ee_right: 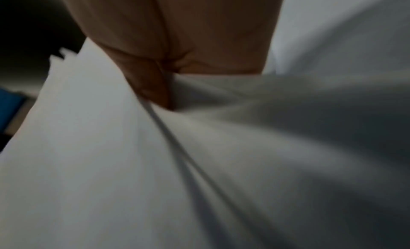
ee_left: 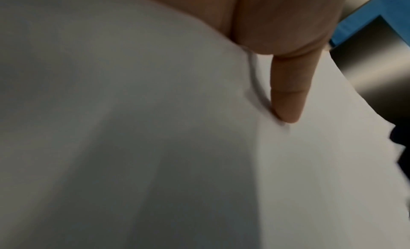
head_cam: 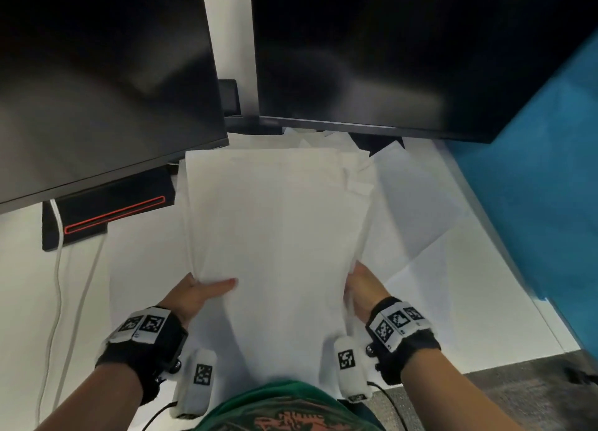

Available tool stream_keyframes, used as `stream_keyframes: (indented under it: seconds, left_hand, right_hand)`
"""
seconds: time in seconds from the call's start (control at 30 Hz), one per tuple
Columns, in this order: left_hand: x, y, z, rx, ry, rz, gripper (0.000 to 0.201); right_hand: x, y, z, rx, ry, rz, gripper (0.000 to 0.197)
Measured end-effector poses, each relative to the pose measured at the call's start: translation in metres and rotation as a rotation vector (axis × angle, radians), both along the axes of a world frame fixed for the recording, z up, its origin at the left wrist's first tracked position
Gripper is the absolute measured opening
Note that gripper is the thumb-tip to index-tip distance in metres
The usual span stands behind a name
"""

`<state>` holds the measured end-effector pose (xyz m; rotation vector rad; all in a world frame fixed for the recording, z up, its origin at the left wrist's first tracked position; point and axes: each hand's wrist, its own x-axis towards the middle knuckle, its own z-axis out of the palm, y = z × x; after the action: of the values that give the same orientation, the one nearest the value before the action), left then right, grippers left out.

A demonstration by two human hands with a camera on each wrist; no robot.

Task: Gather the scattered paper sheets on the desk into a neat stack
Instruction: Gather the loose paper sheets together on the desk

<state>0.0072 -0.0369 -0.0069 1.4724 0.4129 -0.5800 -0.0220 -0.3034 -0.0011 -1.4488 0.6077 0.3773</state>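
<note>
A loose bundle of white paper sheets (head_cam: 278, 223) is held up off the white desk in front of my chest, its far edges uneven. My left hand (head_cam: 200, 293) grips the bundle's left edge, thumb lying across the top sheet. The right hand (head_cam: 359, 288) grips the right edge, its fingers hidden under the paper. In the left wrist view my thumb (ee_left: 288, 95) presses on the sheets (ee_left: 155, 130). The right wrist view shows my fingers (ee_right: 153, 84) dug into a fold of the paper (ee_right: 111, 156). More sheets (head_cam: 417, 204) lie flat on the desk to the right.
Two dark monitors (head_cam: 97, 84) (head_cam: 404, 52) stand close behind the paper. A black monitor base with a red stripe (head_cam: 110, 213) and white cables (head_cam: 58, 269) sit at the left. A blue partition (head_cam: 543, 188) bounds the desk (head_cam: 485, 307) on the right.
</note>
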Motion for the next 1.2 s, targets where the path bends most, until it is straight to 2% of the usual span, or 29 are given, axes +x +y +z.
stream_keyframes:
  seconds: [0.07, 0.17, 0.23, 0.27, 0.33, 0.4, 0.43, 0.5, 0.57, 0.63, 0.7, 0.8, 0.93, 0.97, 1.07, 1.1, 1.17, 1.2]
  left_hand:
    - [0.001, 0.0, -0.004, 0.023, -0.028, 0.03, 0.02]
    - [0.001, 0.005, -0.006, 0.071, -0.025, 0.034, 0.008]
    - [-0.001, 0.009, -0.009, 0.089, -0.048, 0.078, 0.012]
    - [-0.002, 0.009, -0.009, 0.101, -0.059, 0.096, 0.017]
    - [-0.003, 0.01, -0.009, 0.095, -0.049, 0.111, 0.025]
    - [-0.004, 0.01, -0.01, 0.09, -0.029, 0.12, 0.043]
    - [-0.003, 0.01, -0.01, 0.089, -0.027, 0.118, 0.05]
    - [-0.001, 0.011, -0.012, 0.101, -0.041, 0.111, 0.05]
    - [-0.001, 0.011, -0.013, 0.111, -0.052, 0.102, 0.039]
    - [-0.001, 0.011, -0.012, 0.11, -0.056, 0.102, 0.027]
    - [-0.001, 0.011, -0.009, 0.109, -0.039, 0.092, 0.024]
    - [-0.001, 0.013, -0.004, 0.089, 0.031, 0.056, 0.021]
    - [-0.003, 0.01, 0.003, 0.05, 0.058, -0.001, 0.012]
    - [-0.002, 0.01, 0.004, 0.038, 0.061, -0.013, 0.014]
    - [0.002, 0.01, 0.005, 0.005, 0.078, -0.037, 0.047]
    - [0.003, 0.011, 0.005, -0.004, 0.084, -0.039, 0.05]
    - [0.004, 0.012, 0.007, -0.046, 0.084, -0.032, 0.037]
    - [0.004, 0.012, 0.008, -0.083, 0.079, -0.033, 0.04]
  right_hand:
    - [-0.001, 0.008, -0.001, -0.01, 0.024, 0.07, 0.031]
    - [-0.002, 0.009, 0.005, 0.072, 0.006, 0.154, 0.033]
    - [-0.001, 0.007, 0.01, -0.035, -0.05, 0.194, 0.03]
    - [0.0, 0.005, 0.009, -0.157, -0.09, 0.15, 0.029]
    - [0.006, -0.006, 0.005, -0.419, -0.116, -0.116, 0.035]
    - [0.011, -0.019, 0.001, -0.518, -0.034, -0.347, 0.047]
    - [0.012, -0.023, 0.002, -0.517, 0.014, -0.364, 0.052]
    - [0.015, -0.025, 0.0, -0.475, 0.059, -0.303, 0.061]
    - [0.019, -0.022, -0.003, -0.397, 0.083, -0.275, 0.061]
    - [0.018, -0.018, -0.006, -0.388, 0.093, -0.191, 0.048]
    - [0.016, -0.017, -0.007, -0.464, 0.065, -0.07, 0.035]
    - [0.015, -0.025, -0.003, -0.5, 0.025, 0.032, 0.028]
    - [0.021, -0.04, 0.001, -0.42, 0.098, 0.178, 0.027]
    - [0.023, -0.044, 0.001, -0.408, 0.115, 0.22, 0.027]
    - [0.028, -0.053, 0.005, -0.315, 0.157, 0.289, 0.031]
    - [0.03, -0.055, 0.006, -0.254, 0.169, 0.278, 0.032]
    - [0.034, -0.055, 0.008, -0.161, 0.177, 0.262, 0.032]
    - [0.035, -0.051, 0.007, -0.145, 0.182, 0.274, 0.032]
